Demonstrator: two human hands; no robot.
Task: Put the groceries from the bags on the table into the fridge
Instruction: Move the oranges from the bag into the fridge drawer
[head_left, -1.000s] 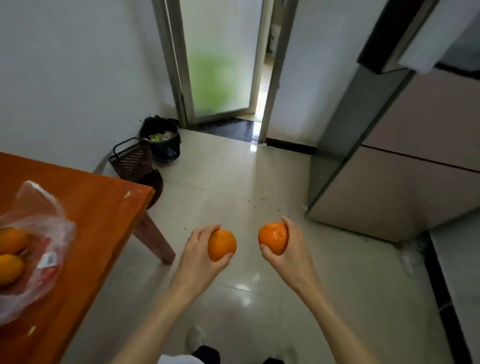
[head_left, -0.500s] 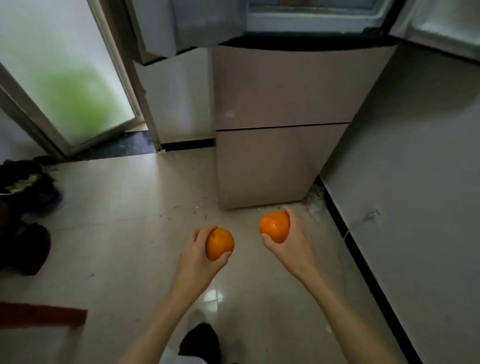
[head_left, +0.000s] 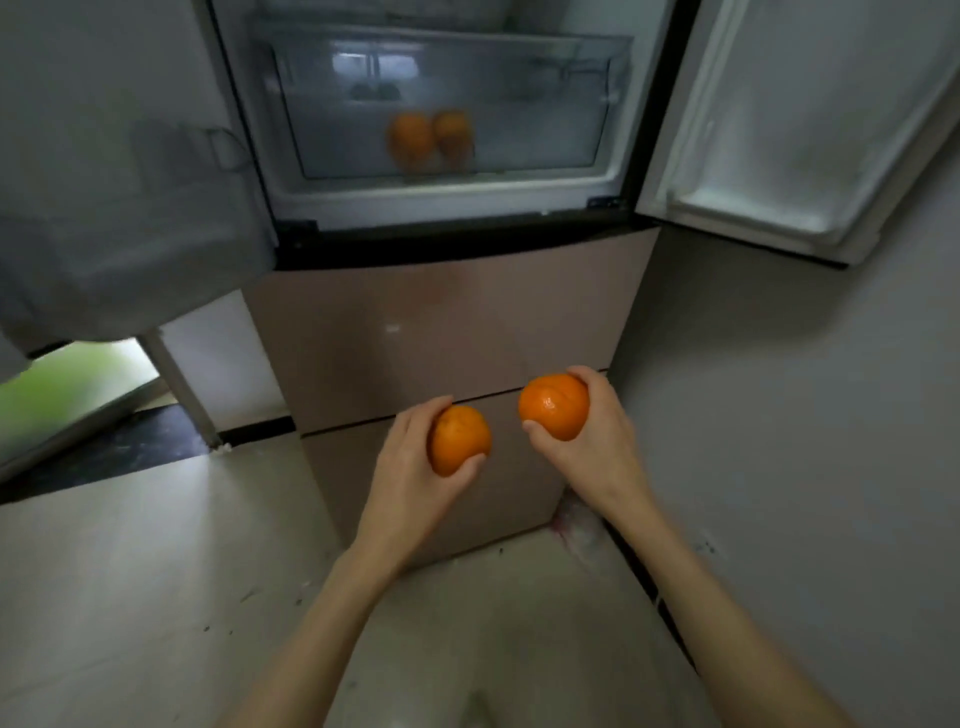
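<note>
— Head view: your fridge (head_left: 447, 332) stands open, two oranges in its clear drawer (head_left: 447, 104). Your hands?
— Your left hand (head_left: 410, 478) curls around one orange (head_left: 460, 439); your right hand (head_left: 592, 441) wraps another orange (head_left: 553, 405), both before the lower doors.

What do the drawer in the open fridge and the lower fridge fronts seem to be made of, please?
Drawer: looks like clear plastic, slightly frosted; two oranges show blurred through its front. Lower fridge fronts: smooth, glossy, pinkish-brown panels with a faint reflection, perhaps glass or coated metal; I cannot tell which.
</note>
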